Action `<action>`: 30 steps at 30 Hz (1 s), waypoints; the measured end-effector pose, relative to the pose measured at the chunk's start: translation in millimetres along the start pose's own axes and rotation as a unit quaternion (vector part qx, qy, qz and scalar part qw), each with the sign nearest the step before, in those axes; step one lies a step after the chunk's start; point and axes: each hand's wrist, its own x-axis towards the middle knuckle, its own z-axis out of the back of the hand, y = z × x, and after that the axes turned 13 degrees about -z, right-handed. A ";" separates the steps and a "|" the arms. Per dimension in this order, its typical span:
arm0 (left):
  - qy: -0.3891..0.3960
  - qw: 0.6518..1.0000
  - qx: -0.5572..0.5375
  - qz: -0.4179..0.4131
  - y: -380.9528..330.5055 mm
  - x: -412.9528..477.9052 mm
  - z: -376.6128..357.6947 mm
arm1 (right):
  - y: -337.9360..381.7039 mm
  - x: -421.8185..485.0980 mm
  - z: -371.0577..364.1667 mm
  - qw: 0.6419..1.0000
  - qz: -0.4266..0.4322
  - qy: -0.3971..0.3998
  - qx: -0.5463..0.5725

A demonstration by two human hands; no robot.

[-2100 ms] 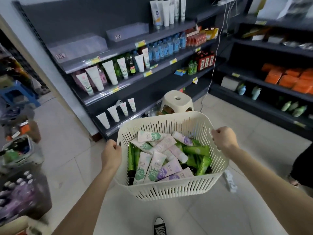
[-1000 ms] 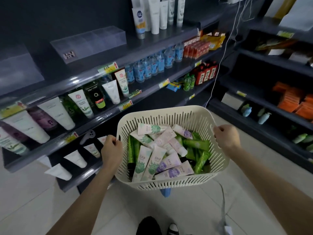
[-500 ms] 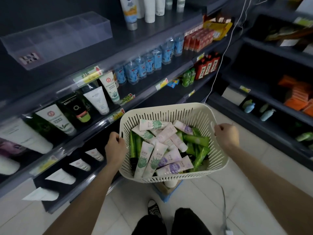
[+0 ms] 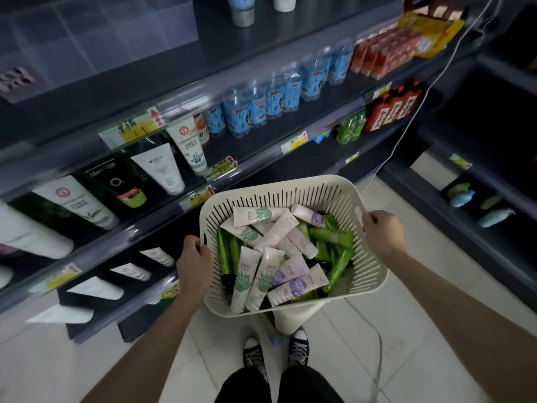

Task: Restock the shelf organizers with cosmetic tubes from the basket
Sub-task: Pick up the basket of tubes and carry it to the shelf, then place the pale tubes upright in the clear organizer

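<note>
I hold a cream slotted basket (image 4: 369,274) in front of me over the floor. My left hand (image 4: 194,261) grips its left rim and my right hand (image 4: 382,231) grips the right handle slot. Inside lie several cosmetic tubes (image 4: 270,251): white ones with green or purple prints and plain green ones. A clear shelf organizer (image 4: 110,33) with dividers sits on the top shelf at the upper left, and its compartments look bare.
Dark shelves run along the left with standing face-wash tubes (image 4: 158,167), blue bottles (image 4: 261,103) and red packs (image 4: 386,53). A pale stool (image 4: 293,318) stands under the basket by my shoes (image 4: 276,350). A white cable (image 4: 418,112) hangs at the right, near a second shelf unit (image 4: 479,199).
I have walked up close to the shelves with the basket in both hands. The view has tilted down, the stool now sits under the basket, and both grips are unchanged.
</note>
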 end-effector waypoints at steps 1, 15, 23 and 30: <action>-0.005 1.000 0.000 0.007 0.1 -0.7 -2.4 | 1.5 6.5 -2.8 1.000 0.007 0.005 -0.004; 0.015 0.999 -0.035 0.034 13.8 -9.0 -38.8 | -11.5 61.5 -13.6 0.996 0.039 0.024 -0.071; 0.105 0.988 0.114 0.020 -1.9 -4.9 -32.5 | -3.3 64.6 -13.4 0.992 0.045 0.038 -0.113; 0.074 0.938 0.261 -0.216 -3.4 -3.1 -23.8 | 13.3 27.7 -14.0 0.964 0.194 -0.074 -0.164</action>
